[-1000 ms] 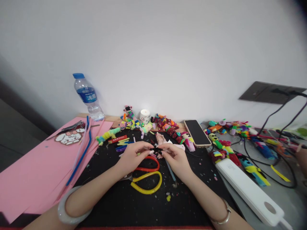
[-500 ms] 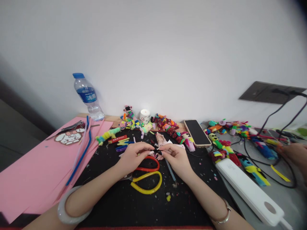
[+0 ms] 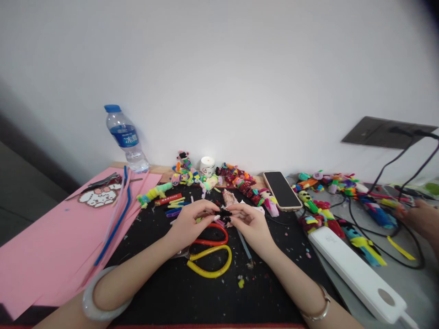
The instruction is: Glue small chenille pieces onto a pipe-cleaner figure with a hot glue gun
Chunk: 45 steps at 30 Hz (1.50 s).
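A small black fuzzy piece of pipe cleaner [image 3: 224,214] is pinched between the fingertips of both hands. My left hand [image 3: 195,219] grips it from the left, thumb and forefinger closed. From the other side, my right hand [image 3: 252,225] pinches it the same way. Scissors with one red and one yellow handle loop [image 3: 210,273] lie on the black mat [image 3: 164,297] just below the hands. A thin grey stick [image 3: 244,244] lies by the right hand. Behind the fingers, a pinkish fuzzy piece [image 3: 229,198] is partly hidden.
Colourful pipe-cleaner figures [image 3: 247,189] line the back by a white cup-like container [image 3: 207,167]. A phone [image 3: 283,189] and a white power strip [image 3: 356,274] lie right, a water bottle [image 3: 125,137] and pink paper [image 3: 44,242] left. Another person's hand [image 3: 420,219] is at far right.
More of the black piece shows between my fingertips, and the pinkish-white material behind it is less visible. My hands shift only slightly.
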Motion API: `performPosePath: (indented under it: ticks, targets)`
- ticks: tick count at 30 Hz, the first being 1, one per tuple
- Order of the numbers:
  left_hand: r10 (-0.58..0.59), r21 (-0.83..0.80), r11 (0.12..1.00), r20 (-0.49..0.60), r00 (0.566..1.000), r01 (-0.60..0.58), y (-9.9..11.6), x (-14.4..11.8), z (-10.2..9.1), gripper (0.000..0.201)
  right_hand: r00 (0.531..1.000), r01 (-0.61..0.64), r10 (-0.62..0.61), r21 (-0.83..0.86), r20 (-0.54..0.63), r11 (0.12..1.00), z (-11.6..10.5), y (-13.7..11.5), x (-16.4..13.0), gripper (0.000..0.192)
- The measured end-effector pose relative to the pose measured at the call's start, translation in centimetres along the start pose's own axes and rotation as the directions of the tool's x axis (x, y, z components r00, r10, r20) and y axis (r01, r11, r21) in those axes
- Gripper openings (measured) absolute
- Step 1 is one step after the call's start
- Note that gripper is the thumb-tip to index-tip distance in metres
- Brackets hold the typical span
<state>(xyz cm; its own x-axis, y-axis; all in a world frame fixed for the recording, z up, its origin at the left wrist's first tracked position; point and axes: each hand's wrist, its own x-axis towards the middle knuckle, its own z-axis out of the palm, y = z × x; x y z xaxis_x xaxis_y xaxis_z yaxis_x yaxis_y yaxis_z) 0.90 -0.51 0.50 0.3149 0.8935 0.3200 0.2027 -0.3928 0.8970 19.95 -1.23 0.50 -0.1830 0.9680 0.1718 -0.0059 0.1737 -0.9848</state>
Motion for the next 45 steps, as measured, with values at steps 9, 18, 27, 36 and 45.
performPosePath:
  ticks: [9,18,27,36,45]
  targets:
    - [0.111,0.063,0.991,0.067,0.992,-0.115,0.3,0.1,-0.2,0.012,1.000,-0.005,0.004,-0.054,-0.012,0.999,0.0,-0.5,0.1,0.008]
    - [-0.097,-0.127,0.986,0.082,0.992,0.106,0.4,-0.2,0.1,0.020,0.999,-0.005,0.000,-0.102,-0.051,0.995,0.0,-0.4,0.0,0.009]
    - [-0.137,-0.057,0.989,-0.027,0.990,0.136,0.1,0.4,-0.2,0.014,0.985,0.142,-0.167,-0.351,-0.042,0.925,-0.5,-0.4,0.0,0.017]
    - [-0.172,-0.086,0.984,-0.218,0.961,0.157,-0.9,1.0,-0.6,0.019,0.968,0.106,-0.250,-0.912,0.005,0.396,-2.0,0.4,0.4,0.049]
    - [-0.184,-0.094,0.981,-0.214,0.959,0.167,-1.8,1.0,-0.9,0.018,0.994,0.042,-0.106,-0.969,0.017,0.244,-3.0,0.1,0.6,0.047]
